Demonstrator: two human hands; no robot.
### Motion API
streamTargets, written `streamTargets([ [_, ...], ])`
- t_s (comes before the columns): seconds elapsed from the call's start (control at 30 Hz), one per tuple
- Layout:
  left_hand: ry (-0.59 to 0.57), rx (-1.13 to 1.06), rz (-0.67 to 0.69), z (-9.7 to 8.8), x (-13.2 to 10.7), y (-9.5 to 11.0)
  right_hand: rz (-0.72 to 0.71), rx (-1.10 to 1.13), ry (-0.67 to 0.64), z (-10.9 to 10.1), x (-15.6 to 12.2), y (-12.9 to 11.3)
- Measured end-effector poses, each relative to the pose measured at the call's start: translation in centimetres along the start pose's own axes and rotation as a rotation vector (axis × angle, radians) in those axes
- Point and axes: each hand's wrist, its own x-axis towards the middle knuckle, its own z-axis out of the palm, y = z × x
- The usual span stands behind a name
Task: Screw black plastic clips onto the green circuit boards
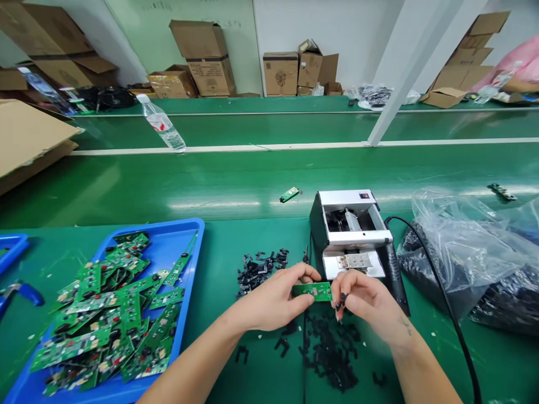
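Cardboard boxes line the wall behind green conveyor belts.

Circuit board looks like glossy fibreglass.

A small rectangular green printed circuit board is held roughly level in midair, its long side running crosswise, with pale solder pads and tiny components on its upward face. The person's bare left hand grips the board's left end between thumb and fingers. Just beside the board's right end, the bare right hand pinches a small black plastic piece, its shape partly hidden by the fingers. The piece sits close to the board's right edge, though whether the two touch cannot be told.
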Motion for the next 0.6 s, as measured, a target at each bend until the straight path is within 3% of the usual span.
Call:
streamTargets([
  [0.27, -0.04, 0.131, -0.035, 0.2, -0.7, 0.1, 0.032, -0.137, -0.007, 0.6, -0.2, -0.5],
  [0.43, -0.026, 0.274, 0.105, 0.4, -0.7, 0.4, 0.046, -0.053, -0.067, 1.2, -0.4, -0.6],
  [0.5, 0.02, 0.364, 0.199, 0.6, -0.8, 0.5, 0.036, -0.028, -0.116, 1.6, -0.5, -0.6],
  [0.6, 0.186, 0.548, 0.253, 0.9, -1.0, 0.2, -0.017, 0.014, -0.142, 1.8, -0.7, -0.4],
])
